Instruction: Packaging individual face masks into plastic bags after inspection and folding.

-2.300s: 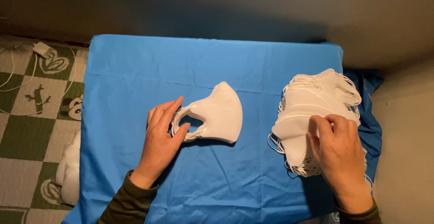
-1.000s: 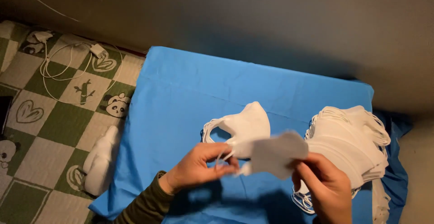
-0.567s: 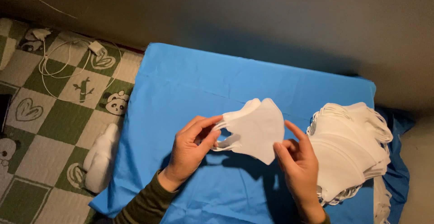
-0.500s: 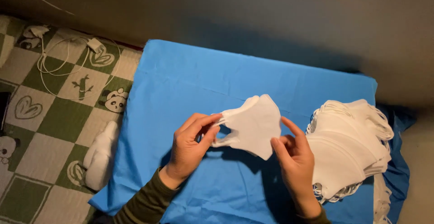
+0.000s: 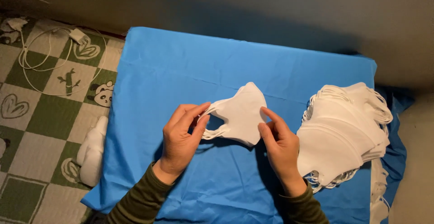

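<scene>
Nearest the viewer, two forearms in dark olive ribbed sleeves come up from the bottom edge onto a bright blue cloth-covered surface. The left hand pinches the ear-loop end of a small stack of folded white fabric face masks, thumb and forefinger closed on the thin loops. The right hand grips the opposite, rounded edge of the same stack, its thumb and forefinger pressed on it and the other fingers curled under.

The small stack sits between the two hands, over the middle of the cloth — whether it rests on it or is lifted just clear I cannot tell. Its long axis runs left to right, loops to the left, and both hands are equally close.

Right of the right hand lies a much larger fanned pile of white masks — apart from the held stack. Off the cloth to the left, a green-and-cream patterned mat carries a white bottle-like object and, farther away, a white charger with coiled cable.
</scene>
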